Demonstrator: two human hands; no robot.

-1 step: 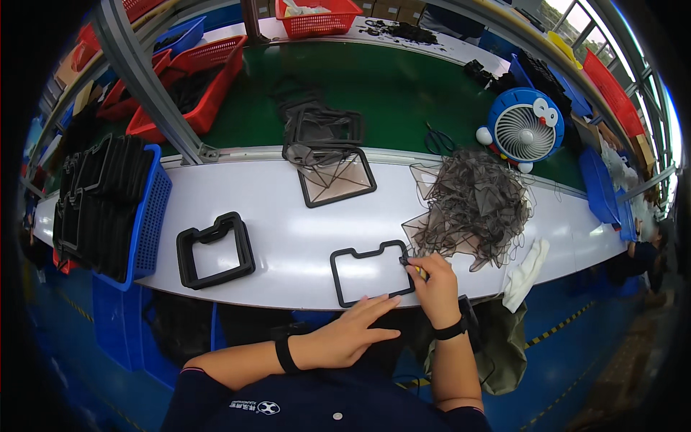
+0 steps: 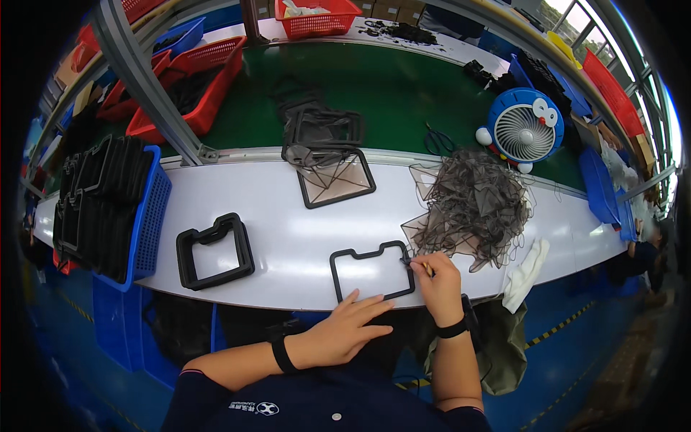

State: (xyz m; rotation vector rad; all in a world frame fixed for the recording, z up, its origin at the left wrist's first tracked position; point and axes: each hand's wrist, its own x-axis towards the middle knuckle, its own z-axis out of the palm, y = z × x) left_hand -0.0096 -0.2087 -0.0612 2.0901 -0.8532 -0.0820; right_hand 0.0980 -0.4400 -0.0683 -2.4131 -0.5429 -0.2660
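A black frame [image 2: 371, 253] with a notch in its far edge lies on the white table near its front edge. The fingertips of my left hand [image 2: 345, 324] rest at the frame's near edge, fingers stretched and spread. My right hand [image 2: 437, 281] pinches a small slim tool [image 2: 430, 270] with a yellowish part and a dark tip. That tip is at the frame's right side, by the far right corner; its exact kind is unclear. Farther right is a heap of crumpled dark mesh pieces [image 2: 475, 205]. A stack of similar black frames [image 2: 245, 248] stands to the left.
Mesh-covered frames [image 2: 340, 201] lie at the table's far edge, reaching onto the green surface [image 2: 403, 86]. A blue basket [image 2: 152, 216] of black frames stands left. Scissors [image 2: 437, 138], a blue fan [image 2: 525, 129] and a white cloth [image 2: 525, 277] are to the right. A metal post [image 2: 144, 79] rises back left.
My left hand has shifted slightly left along the frame's near edge. My right hand has turned a little, and the tool's angle differs. The frame stays in place.
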